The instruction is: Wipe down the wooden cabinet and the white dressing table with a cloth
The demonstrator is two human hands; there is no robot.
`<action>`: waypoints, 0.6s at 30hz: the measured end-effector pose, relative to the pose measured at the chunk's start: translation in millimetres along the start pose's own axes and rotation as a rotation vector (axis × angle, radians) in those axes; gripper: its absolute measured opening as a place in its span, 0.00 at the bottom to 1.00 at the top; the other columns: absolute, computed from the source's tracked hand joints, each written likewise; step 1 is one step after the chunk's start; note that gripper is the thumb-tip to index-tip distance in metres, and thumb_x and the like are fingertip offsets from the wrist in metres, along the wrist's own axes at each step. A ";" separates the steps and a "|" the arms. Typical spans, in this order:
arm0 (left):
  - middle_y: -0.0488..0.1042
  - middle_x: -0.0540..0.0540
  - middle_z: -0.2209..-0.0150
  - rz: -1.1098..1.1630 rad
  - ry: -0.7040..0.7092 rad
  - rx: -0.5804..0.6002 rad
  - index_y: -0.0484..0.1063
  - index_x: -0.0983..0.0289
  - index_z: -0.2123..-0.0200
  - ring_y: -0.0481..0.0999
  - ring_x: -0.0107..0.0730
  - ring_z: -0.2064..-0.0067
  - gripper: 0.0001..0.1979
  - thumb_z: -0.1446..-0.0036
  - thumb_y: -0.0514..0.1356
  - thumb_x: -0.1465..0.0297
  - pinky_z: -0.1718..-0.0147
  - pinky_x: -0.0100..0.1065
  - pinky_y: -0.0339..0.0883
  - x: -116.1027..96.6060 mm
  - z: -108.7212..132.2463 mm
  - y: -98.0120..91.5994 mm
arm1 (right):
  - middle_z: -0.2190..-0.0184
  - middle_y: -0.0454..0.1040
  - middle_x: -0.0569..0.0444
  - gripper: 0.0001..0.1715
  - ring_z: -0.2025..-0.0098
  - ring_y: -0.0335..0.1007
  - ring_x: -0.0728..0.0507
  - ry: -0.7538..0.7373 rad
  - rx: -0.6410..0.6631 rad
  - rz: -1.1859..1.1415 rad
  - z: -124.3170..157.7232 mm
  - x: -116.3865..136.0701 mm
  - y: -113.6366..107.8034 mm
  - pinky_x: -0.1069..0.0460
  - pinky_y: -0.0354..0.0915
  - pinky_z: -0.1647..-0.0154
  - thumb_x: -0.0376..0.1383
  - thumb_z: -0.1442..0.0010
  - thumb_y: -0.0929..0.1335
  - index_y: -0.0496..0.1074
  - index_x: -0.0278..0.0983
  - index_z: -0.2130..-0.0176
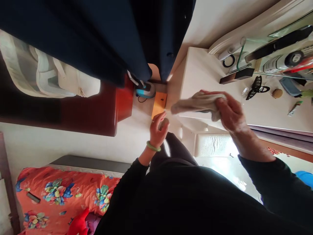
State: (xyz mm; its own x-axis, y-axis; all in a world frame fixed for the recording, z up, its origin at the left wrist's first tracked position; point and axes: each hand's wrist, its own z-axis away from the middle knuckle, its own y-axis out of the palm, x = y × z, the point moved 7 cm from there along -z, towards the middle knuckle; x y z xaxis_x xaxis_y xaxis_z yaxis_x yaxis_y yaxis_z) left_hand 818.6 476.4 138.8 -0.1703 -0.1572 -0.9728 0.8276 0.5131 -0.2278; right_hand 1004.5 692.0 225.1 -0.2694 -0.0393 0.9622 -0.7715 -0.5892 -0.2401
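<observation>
A crumpled beige cloth [198, 105], folded into a loose, elongated wad with soft creases, lies across the near edge of the cream desk [207, 65]. Its narrower end points toward the left hand [157, 131]. The right hand [230, 113] presses on the wad from above, with the fingers [221, 106] clenched over its far end and the wrist angled down; a black sleeve [256, 176] covers the forearm up to the wrist. The left arm comes up from the torso with the hand raised and the palm turned toward the cloth, a green bangle [153, 146] on the wrist. Its fingers [156, 125] curve partly around a small, pale rounded item [163, 124], blurred, so whether they grip it cannot be told. Just beyond the hands lie an orange block [158, 105] and a teal steam iron [146, 90] with a coiled hose. A black hair clip [256, 88] rests on the desk; a bed with an orange floral cover [66, 195] lies to the left
</observation>
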 end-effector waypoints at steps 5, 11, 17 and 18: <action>0.81 0.64 0.39 -0.039 -0.154 0.018 0.71 0.58 0.30 0.84 0.43 0.39 0.22 0.21 0.61 0.59 0.40 0.47 0.84 64.7 53.1 25.5 | 0.26 0.76 0.41 0.27 0.22 0.70 0.33 -0.249 0.198 0.603 -1.0 -46.6 -22.6 0.35 0.64 0.18 0.55 0.25 0.71 0.84 0.42 0.38; 0.82 0.65 0.38 -0.293 -0.654 0.168 0.75 0.64 0.34 0.85 0.42 0.38 0.20 0.26 0.64 0.75 0.36 0.44 0.82 156.2 118.6 66.7 | 0.14 0.49 0.33 0.51 0.10 0.37 0.31 -0.035 0.298 1.113 -54.4 -156.7 -23.0 0.31 0.45 0.12 0.54 0.26 0.70 0.61 0.31 0.18; 0.79 0.70 0.32 -0.326 -1.009 0.349 0.73 0.69 0.28 0.80 0.46 0.30 0.23 0.22 0.57 0.75 0.28 0.46 0.75 235.4 154.4 172.9 | 0.12 0.39 0.36 0.55 0.09 0.25 0.32 -0.239 0.369 1.204 -60.4 -184.7 -15.2 0.26 0.40 0.13 0.60 0.22 0.60 0.47 0.35 0.13; 0.79 0.71 0.31 -0.313 -1.044 0.392 0.73 0.69 0.27 0.80 0.47 0.29 0.24 0.22 0.56 0.75 0.28 0.47 0.74 247.4 159.8 197.2 | 0.11 0.38 0.40 0.55 0.09 0.26 0.32 -0.296 0.386 1.180 -58.2 -182.6 -18.7 0.25 0.40 0.14 0.63 0.22 0.57 0.45 0.38 0.12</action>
State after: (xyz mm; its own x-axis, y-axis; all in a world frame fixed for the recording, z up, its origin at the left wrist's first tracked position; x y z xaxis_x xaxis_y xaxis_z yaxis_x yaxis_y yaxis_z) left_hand 1025.1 403.8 -139.9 -0.0240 -0.9453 -0.3252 0.9674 0.0601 -0.2458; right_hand 1034.5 757.2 46.5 -0.4972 -0.8454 0.1953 0.0776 -0.2675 -0.9604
